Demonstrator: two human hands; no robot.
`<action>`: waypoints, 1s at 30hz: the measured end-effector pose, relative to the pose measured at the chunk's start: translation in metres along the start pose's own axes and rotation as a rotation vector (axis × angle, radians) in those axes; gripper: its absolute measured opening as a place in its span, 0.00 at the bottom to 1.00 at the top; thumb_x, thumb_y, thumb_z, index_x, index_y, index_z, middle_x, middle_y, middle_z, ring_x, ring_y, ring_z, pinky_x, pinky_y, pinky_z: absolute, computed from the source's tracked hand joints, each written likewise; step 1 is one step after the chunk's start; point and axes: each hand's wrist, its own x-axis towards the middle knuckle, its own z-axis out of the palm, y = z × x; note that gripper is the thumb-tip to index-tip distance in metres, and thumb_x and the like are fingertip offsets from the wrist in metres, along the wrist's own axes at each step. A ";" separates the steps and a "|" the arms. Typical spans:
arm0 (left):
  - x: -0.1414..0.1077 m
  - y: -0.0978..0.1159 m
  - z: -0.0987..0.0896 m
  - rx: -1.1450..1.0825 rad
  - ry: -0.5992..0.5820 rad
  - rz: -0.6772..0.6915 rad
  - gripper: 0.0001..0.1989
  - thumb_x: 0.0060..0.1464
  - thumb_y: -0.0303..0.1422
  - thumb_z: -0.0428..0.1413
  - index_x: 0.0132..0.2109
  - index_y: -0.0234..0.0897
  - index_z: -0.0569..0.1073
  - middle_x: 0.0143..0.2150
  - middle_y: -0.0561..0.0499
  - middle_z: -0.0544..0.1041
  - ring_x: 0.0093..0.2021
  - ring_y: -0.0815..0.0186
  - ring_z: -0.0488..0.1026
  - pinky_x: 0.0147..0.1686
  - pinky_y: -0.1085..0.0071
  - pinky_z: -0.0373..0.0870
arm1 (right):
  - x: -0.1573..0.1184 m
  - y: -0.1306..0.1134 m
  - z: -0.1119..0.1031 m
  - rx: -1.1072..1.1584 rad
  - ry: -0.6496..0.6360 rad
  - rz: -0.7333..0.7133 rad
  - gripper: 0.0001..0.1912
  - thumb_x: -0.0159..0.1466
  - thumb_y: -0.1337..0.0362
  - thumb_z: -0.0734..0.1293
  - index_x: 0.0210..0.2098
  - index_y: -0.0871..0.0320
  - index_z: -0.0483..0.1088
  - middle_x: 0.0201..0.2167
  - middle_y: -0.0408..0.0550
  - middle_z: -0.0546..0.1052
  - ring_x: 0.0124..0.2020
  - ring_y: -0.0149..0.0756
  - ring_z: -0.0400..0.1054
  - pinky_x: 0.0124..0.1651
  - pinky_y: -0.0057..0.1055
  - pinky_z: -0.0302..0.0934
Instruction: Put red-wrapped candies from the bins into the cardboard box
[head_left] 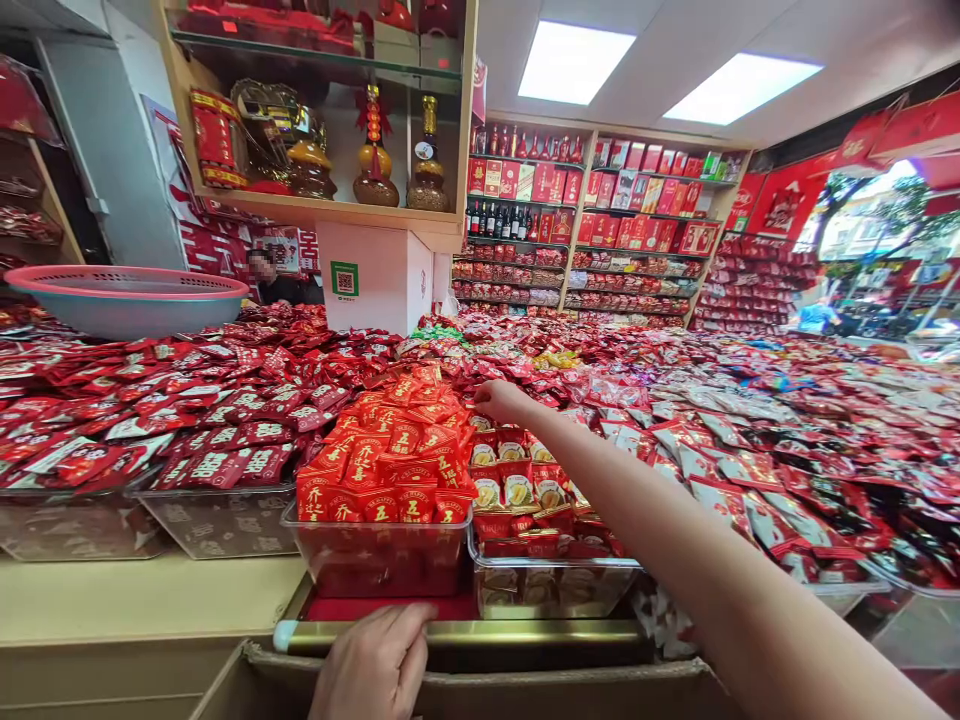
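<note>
My right hand point(501, 401) reaches far forward over the packets, its fingers curled at the right side of the bright red packets point(382, 455); what they hold, if anything, is too small to tell. Those packets are heaped in a clear plastic bin point(379, 560). Beside it, under my forearm, stands a bin of red and white packets with round fruit pictures point(519, 490). My left hand point(373, 662) is low at the front, fingers bent together over the near edge of an open cardboard box point(562, 682), below a gold-coloured rail point(465, 633).
Dark red packets point(240, 465) fill bins at the left, and more packets point(750, 460) spread right. A pink and blue basket point(127, 300) sits back left. Above hangs a cabinet point(315, 205) with bottles. A person point(274, 280) is behind the counter.
</note>
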 end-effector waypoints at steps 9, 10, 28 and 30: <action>0.001 0.002 -0.002 0.030 0.006 -0.015 0.11 0.54 0.29 0.43 0.39 0.40 0.68 0.33 0.51 0.77 0.34 0.63 0.74 0.33 0.69 0.70 | -0.016 0.010 -0.010 -0.179 0.113 0.061 0.11 0.60 0.61 0.59 0.36 0.63 0.67 0.36 0.49 0.71 0.40 0.34 0.65 0.42 0.37 0.60; 0.001 0.003 -0.003 0.034 0.009 -0.016 0.11 0.54 0.29 0.43 0.39 0.40 0.69 0.33 0.51 0.77 0.34 0.63 0.74 0.33 0.69 0.69 | -0.018 0.011 -0.012 -0.187 0.110 0.076 0.11 0.60 0.61 0.59 0.36 0.63 0.67 0.36 0.49 0.71 0.40 0.34 0.65 0.42 0.37 0.60; -0.002 0.004 -0.005 0.026 0.028 -0.029 0.11 0.52 0.27 0.43 0.38 0.42 0.69 0.32 0.52 0.77 0.33 0.64 0.74 0.33 0.71 0.69 | -0.041 -0.026 -0.023 0.070 0.224 0.052 0.09 0.59 0.68 0.58 0.35 0.64 0.67 0.35 0.52 0.72 0.38 0.35 0.65 0.40 0.32 0.58; -0.002 0.004 -0.004 0.028 0.027 -0.028 0.11 0.52 0.27 0.43 0.38 0.42 0.69 0.33 0.52 0.77 0.34 0.64 0.74 0.33 0.70 0.69 | -0.072 -0.040 -0.022 0.137 0.238 -0.040 0.10 0.60 0.67 0.57 0.37 0.62 0.67 0.35 0.49 0.72 0.37 0.33 0.64 0.38 0.29 0.58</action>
